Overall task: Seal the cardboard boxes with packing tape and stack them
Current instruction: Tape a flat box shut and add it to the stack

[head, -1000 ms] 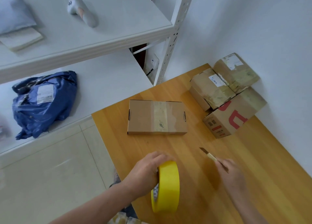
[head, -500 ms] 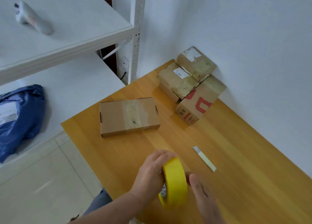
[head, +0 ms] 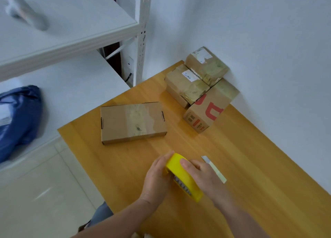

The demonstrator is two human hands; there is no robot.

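Both hands are holding the yellow tape roll, which is standing on edge just above the table; whether it is touching the wood cannot be told. The left hand is gripping the roll's left face, its fingers curling over the top of the rim. The right hand is closing on the roll from the other side, its thumb pressing on the outer yellow band while the fingers are wrapping round the right face.

Just to the right of the right hand, a slim pale utility knife is lying flat on the table with its blade end pointing away from the person.

Ahead of the left hand, well apart from it, a flat cardboard box is lying closed, with a strip of clear tape running across its lid. Farther ahead and to the right of both hands, a cardboard box with red print is sitting against the white wall, and two smaller taped boxes are bunching up against it at the corner; whether they are resting on it or beside it is unclear.

Far to the left of the left hand, a white shelf unit is standing beside the table, carrying a blue plastic bag on its lower level and a blurred grey-white object on its upper level.
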